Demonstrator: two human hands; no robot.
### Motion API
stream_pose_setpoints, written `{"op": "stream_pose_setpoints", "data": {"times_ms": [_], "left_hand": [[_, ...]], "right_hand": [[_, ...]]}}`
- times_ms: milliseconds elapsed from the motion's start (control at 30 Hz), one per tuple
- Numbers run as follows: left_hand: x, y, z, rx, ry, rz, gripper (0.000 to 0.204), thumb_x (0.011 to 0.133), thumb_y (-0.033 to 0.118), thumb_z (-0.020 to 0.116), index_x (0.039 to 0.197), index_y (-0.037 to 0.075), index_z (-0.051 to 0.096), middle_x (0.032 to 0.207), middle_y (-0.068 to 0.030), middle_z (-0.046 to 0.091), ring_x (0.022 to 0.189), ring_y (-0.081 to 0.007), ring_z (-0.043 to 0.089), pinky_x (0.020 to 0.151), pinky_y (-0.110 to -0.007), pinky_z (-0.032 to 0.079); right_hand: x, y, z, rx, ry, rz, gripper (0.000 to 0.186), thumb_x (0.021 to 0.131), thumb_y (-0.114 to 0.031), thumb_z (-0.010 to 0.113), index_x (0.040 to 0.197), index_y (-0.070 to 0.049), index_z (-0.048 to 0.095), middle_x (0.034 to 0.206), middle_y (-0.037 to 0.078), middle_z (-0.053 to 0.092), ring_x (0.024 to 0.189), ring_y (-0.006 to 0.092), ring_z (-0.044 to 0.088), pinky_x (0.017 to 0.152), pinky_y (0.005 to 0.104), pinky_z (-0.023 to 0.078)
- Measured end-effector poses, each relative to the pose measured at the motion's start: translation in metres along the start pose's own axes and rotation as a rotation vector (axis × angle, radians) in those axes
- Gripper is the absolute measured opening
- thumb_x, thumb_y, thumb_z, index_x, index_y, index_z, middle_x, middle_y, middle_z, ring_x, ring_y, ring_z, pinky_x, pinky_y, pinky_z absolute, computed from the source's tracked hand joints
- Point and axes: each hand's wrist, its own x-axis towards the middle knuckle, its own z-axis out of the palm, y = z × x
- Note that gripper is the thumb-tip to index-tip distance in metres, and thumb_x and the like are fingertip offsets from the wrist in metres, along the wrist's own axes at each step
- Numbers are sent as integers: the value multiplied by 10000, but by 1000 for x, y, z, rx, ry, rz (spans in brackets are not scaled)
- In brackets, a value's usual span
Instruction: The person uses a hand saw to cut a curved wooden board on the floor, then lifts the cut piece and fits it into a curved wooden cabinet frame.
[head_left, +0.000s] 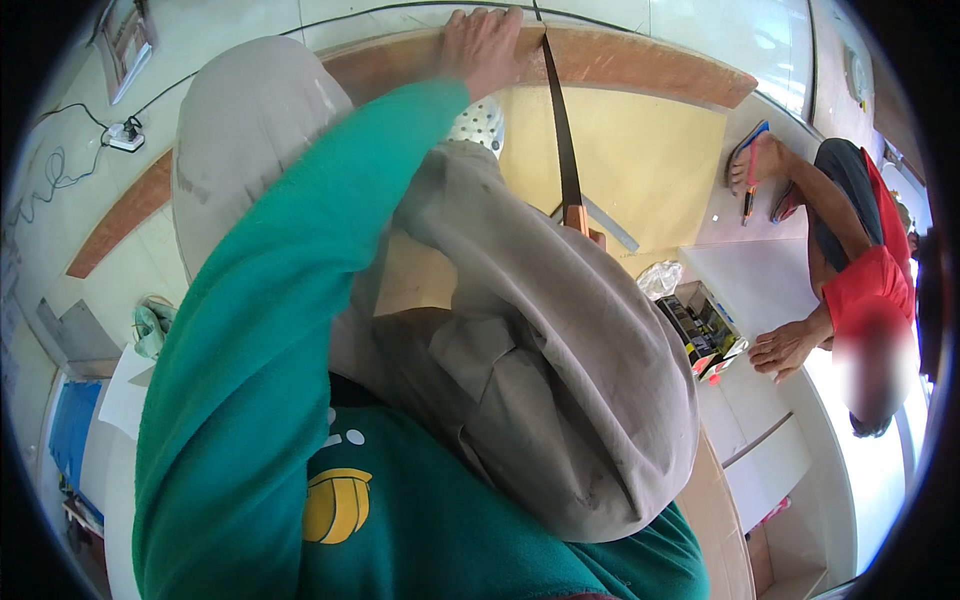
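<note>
A green sweater (430, 525) lies nearest the camera, below the curved wooden plank, its left sleeve stretching up toward that plank. Grey trousers (560, 350) come next, the bent knees on the near side of the plank. A pale yellow panel (660, 150) spreads just below the plank, and a co-worker in a red shirt (885, 265) sits beyond its right end. The plank (640, 65) itself arches across the top, with a smaller curved board (125, 215) well apart to its left. A dark-bladed saw (563, 130) crosses the plank; its wooden handle is on the near side. An open box (705, 325) stands below the plank's right end. The left hand (485, 45) lies flat on the plank beside the blade, fingers extended over the far edge. A metal strip (612, 226) is below the plank, near the handle. The right hand (598, 238) barely shows at the handle, so I cannot tell its grip.
</note>
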Motion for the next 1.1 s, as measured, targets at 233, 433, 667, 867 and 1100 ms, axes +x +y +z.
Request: {"op": "stream_pose_setpoints", "data": {"times_ms": [233,433,667,867,1100], "left_hand": [[-3,-2,4,39,-7,38,658,683,319,995,1170,58,638,1074,-141,777,1126,-337,713,959,-502,504],[2,-4,0,-4,24,38,648,679,312,999,1157,62,639,1073,-131,777,1114,-328,714,929,-510,498],[-9,2,9,-44,61,27,693,882,332,794,1428,-5,532,1336,-191,642,1295,-387,574,1130,-580,380],[-9,4,2,55,28,46,629,720,284,972,1192,64,620,1112,-119,762,1166,-315,689,956,-510,478],[-2,-4,3,48,0,31,642,703,308,981,1169,66,613,1101,-112,766,1147,-321,701,946,-505,489]], "right_hand": [[165,-101,81,-85,146,-442,246,1083,-266,667,1097,-33,591,724,295,634,680,545,644,590,549,491],[127,-65,54,-143,98,-441,291,1110,-328,646,1128,-43,589,687,260,604,637,491,645,578,524,482],[18,-10,1,76,-1,144,207,1067,-214,682,1192,-78,588,807,196,698,710,364,729,647,451,539],[160,-86,72,-184,136,-437,231,1089,-267,658,1112,-48,585,734,289,640,690,510,686,583,541,492],[70,-40,24,-138,45,-260,295,1109,-343,653,1173,-59,607,699,226,648,648,385,726,580,500,505]]}}
